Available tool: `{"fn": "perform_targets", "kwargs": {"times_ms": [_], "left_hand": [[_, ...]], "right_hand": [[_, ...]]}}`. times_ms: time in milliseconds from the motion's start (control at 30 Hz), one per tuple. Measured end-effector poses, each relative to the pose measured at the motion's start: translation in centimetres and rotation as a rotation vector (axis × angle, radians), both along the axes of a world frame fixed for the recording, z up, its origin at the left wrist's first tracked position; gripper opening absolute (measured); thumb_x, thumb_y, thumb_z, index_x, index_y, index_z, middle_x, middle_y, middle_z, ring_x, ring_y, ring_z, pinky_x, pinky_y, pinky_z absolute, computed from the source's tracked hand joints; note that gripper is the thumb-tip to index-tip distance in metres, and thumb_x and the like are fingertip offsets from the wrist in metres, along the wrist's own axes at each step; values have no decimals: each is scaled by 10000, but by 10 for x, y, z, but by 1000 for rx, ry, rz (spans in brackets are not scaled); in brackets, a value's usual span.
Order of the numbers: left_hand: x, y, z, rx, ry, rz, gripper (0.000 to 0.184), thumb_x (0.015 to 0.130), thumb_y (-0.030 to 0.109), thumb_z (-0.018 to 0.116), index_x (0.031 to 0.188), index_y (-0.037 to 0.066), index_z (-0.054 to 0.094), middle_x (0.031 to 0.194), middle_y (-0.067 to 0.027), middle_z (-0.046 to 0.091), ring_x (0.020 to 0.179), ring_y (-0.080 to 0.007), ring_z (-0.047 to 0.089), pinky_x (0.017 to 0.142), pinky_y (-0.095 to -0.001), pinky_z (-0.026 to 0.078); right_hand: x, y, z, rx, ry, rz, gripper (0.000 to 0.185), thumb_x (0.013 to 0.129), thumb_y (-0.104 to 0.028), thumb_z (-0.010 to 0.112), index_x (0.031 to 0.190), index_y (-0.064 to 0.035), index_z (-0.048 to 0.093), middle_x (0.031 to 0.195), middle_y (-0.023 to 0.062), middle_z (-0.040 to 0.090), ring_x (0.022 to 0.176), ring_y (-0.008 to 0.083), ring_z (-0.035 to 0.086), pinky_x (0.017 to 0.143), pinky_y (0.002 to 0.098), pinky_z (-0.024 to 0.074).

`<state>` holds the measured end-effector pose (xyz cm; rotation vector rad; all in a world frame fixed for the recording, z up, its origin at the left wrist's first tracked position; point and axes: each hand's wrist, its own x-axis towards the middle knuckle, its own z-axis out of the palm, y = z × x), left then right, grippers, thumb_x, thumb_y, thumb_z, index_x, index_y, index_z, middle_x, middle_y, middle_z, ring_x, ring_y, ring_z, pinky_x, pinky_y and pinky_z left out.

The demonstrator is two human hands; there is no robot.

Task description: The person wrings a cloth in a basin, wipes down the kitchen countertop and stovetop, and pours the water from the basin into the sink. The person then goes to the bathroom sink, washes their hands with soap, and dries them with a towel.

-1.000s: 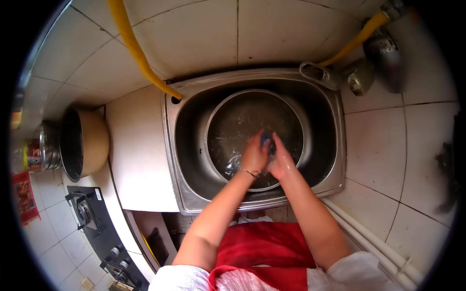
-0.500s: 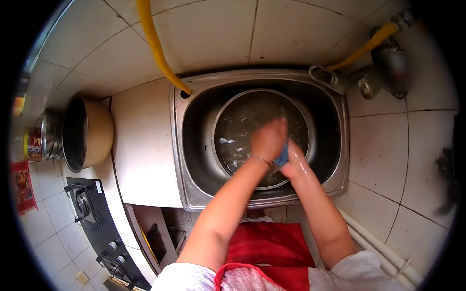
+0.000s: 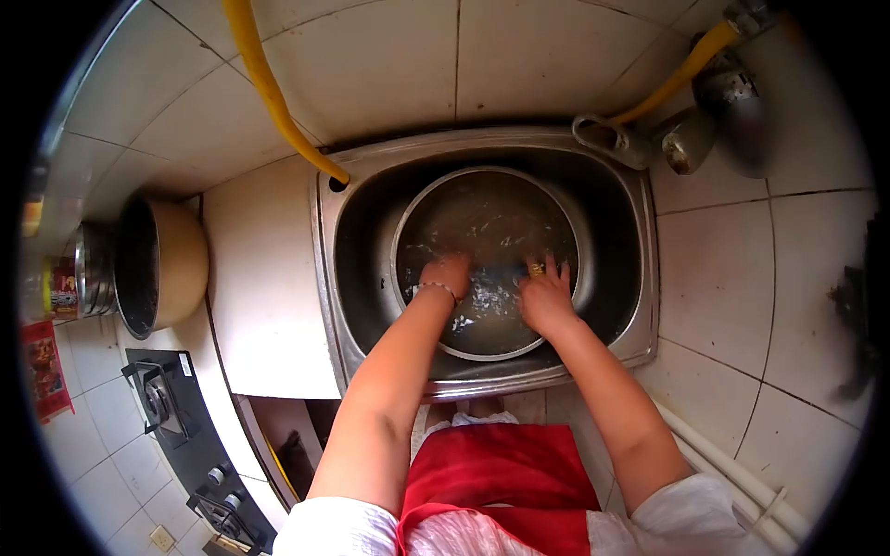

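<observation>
A round metal basin [image 3: 404,315] full of cloudy water stands inside the steel sink [image 3: 357,269]. My left hand [image 3: 447,274] is partly under the water on the basin's left side, its fingertips hidden. On the right side, my right hand [image 3: 546,292] dips into the water with its fingers spread and a ring on one of them. Between the two hands a dim bluish cloth [image 3: 505,276] shows faintly below the surface. Whether either hand touches it cannot be made out.
Left of the sink are a white counter [image 3: 264,278], a large pot [image 3: 182,269] and a black gas stove [image 3: 176,417]. A yellow hose [image 3: 269,93] enters the sink's back left corner. A metal-rimmed cup [image 3: 607,139] sits at the back right corner.
My hands were together with the blue cloth between them. They have moved apart and down into the water, the left hand leftward, and the cloth has gone below the surface.
</observation>
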<state>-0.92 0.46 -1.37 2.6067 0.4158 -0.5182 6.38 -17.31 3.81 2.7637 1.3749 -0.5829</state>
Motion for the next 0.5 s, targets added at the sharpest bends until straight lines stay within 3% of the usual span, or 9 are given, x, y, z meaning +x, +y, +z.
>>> {"fn": "perform_targets", "kwargs": {"times_ms": [67, 100, 167, 200, 267, 300, 367, 400, 500], "left_hand": [[11, 0, 35, -199, 48, 277, 233, 871, 230, 562, 1008, 46, 603, 1055, -196, 615, 933, -362, 607, 810, -409, 492], [15, -3, 54, -197, 45, 276, 233, 871, 230, 562, 1008, 46, 603, 1055, -196, 615, 933, -362, 607, 810, -409, 492], [20, -7, 96, -614, -250, 300, 253, 870, 272, 597, 995, 52, 618, 988, -133, 641, 888, -236, 626, 777, -345, 493], [20, -5, 113, -607, -257, 296, 253, 870, 272, 597, 995, 52, 618, 988, -133, 641, 888, -236, 626, 777, -345, 493], [16, 0, 139, -826, -513, 291, 287, 870, 287, 626, 1050, 63, 616, 885, -65, 637, 834, -150, 598, 744, -282, 479], [12, 8, 145, -821, -529, 375, 284, 876, 277, 630, 1076, 75, 624, 871, -25, 621, 806, -105, 561, 711, -261, 471], [4, 27, 151, -839, -371, 535, 307, 892, 305, 592, 1020, 31, 643, 972, -95, 639, 902, -176, 599, 787, -292, 472], [1, 34, 155, -851, -263, 605, 338, 910, 322, 561, 1000, 10, 651, 1032, -127, 642, 966, -205, 604, 834, -309, 465], [-4, 20, 114, -656, -565, 402, 451, 958, 416, 450, 1099, 22, 617, 1001, -76, 613, 899, -171, 538, 823, -326, 431]], "right_hand": [[-3, 3, 0, -14, 11, -75, 469, 742, -242, 684, 1159, -51, 584, 1388, 167, 386, 1310, 386, 300, 1048, 578, 237], [-2, 6, -4, 108, 82, -113, 479, 734, -227, 695, 1159, -40, 576, 1356, 175, 414, 1283, 371, 344, 1040, 538, 269], [-1, 11, -7, 356, 224, -185, 499, 718, -196, 716, 1158, -19, 560, 1294, 191, 470, 1228, 342, 433, 1025, 459, 332], [3, 15, 2, 365, 219, -184, 499, 718, -196, 716, 1158, -19, 560, 1294, 191, 470, 1228, 342, 433, 1025, 459, 332], [9, 24, 29, 544, 741, -485, 394, 747, -79, 661, 1122, -8, 566, 1110, 156, 586, 1054, 264, 565, 921, 343, 434], [11, 24, 39, 548, 740, -472, 394, 747, -79, 661, 1122, -8, 566, 1110, 156, 586, 1054, 264, 565, 921, 343, 434], [20, 25, 62, 884, 1078, -688, 329, 760, 6, 605, 1087, -12, 573, 982, 100, 624, 915, 181, 601, 812, 274, 472], [21, 31, 83, 891, 1173, -747, 311, 782, 16, 590, 1091, -7, 563, 998, 72, 612, 912, 166, 592, 802, 276, 468], [17, 46, 129, 951, 1443, -875, 288, 814, -14, 575, 1100, 12, 547, 1014, 77, 608, 929, 168, 588, 820, 276, 460]]}}
